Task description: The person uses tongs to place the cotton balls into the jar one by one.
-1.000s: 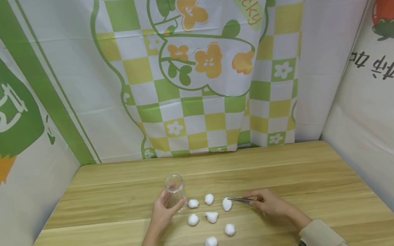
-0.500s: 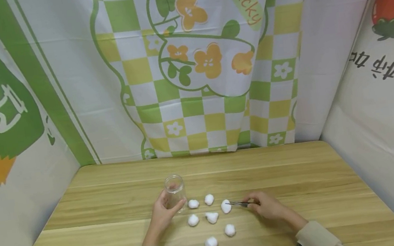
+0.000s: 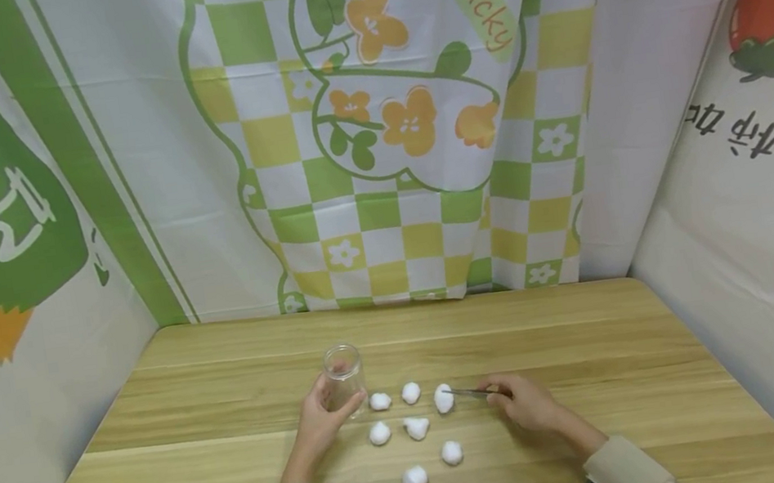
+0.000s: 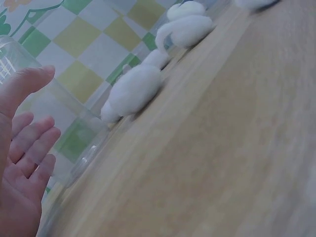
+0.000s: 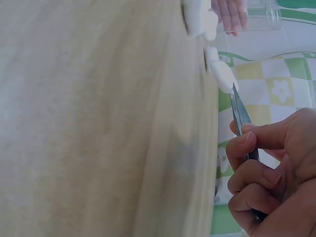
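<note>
Wooden table (image 3: 595,344), scattered cotton balls (image 3: 415,478)

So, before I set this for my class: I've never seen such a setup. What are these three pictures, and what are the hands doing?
One person wears three cameras. The wide picture comes from the head; the two close-ups come from the wrists. On the wooden table lie seven white cotton balls. The left hand holds an upright, clear glass jar. The right hand pinches metal tweezers, whose tips meet one cotton ball; the right wrist view shows this close up. Printed cloth hangs behind.
</note>
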`<state>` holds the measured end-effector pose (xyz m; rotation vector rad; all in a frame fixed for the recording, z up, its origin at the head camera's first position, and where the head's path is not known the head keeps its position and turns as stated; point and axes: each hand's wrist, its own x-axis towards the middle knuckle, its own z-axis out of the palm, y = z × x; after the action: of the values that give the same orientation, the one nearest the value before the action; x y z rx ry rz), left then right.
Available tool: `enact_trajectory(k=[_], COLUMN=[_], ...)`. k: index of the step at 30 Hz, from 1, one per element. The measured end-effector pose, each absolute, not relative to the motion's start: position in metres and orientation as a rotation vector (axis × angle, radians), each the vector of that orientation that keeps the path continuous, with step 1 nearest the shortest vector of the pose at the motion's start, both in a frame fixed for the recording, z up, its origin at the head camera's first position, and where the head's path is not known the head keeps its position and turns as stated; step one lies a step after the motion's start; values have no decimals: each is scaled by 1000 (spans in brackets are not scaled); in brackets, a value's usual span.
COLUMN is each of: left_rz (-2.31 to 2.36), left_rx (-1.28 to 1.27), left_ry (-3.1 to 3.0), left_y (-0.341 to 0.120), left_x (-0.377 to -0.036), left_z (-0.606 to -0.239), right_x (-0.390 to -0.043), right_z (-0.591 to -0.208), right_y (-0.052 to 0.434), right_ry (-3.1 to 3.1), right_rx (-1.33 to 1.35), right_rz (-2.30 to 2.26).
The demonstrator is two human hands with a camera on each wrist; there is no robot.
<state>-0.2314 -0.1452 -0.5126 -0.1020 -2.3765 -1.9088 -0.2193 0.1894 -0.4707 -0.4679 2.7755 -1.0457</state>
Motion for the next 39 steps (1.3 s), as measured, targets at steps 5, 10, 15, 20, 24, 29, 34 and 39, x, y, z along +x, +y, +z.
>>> enact_trajectory(k=[5, 10, 15, 20, 24, 29, 34, 39], left_rz=[-1898, -1904, -1900, -1880, -1871, -1890, -1925, -1939], left_rx=[-102, -130, -134, -116, -104, -98, -114, -123], left_ry=[-2368, -2369, -2372, -2382, -2393, -2391, -2368, -2365], left_y=[-145, -144, -143, -142, -142, -143, -145, -145], left_x=[-231, -231, -230, -230, -230, -231, -233, -233], left_z=[-513, -513, -512, -513, -513, -515, -518, -520], right_x=[-220, -222, -222, -220, -220, -220, -218, -218], right_z=[-462, -451, -442, -434, -431, -426, -421, -421], right_y=[188, 190, 188, 183, 181, 177, 172, 168], right_ry=[2799, 2757, 2792, 2809, 2808, 2818, 2819, 2829], right_rx=[-482, -586, -646, -620, -635, -644, -644, -674], right_rz=[-1065, -1139, -1148, -1114, -1114, -1101, -1098, -1111])
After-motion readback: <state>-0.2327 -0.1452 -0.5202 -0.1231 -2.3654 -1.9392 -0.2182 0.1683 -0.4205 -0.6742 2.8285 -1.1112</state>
